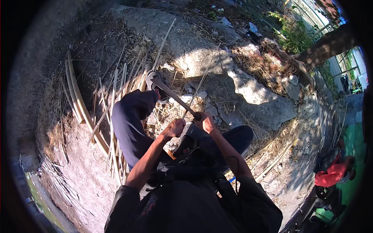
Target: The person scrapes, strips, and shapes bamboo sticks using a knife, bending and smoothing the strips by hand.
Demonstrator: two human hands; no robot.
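My right hand [205,121] is closed round the dark handle of a long blade [175,96], which slants up and left toward my shoe [157,82]. Close by on the left, my left hand [175,128] is closed on a thin strip [200,84] that rises up and to the right, crossing the blade near its handle. My knees are bent, one to each side of the hands. Split bamboo strips [113,112] lie in a loose bundle beside my left leg.
Thicker curved bamboo pieces [79,97] lie at the left. Ahead is a large rock [248,97] with dry straw around it. A tree trunk [330,46] leans in at the upper right. A person in red [330,174] is at the far right.
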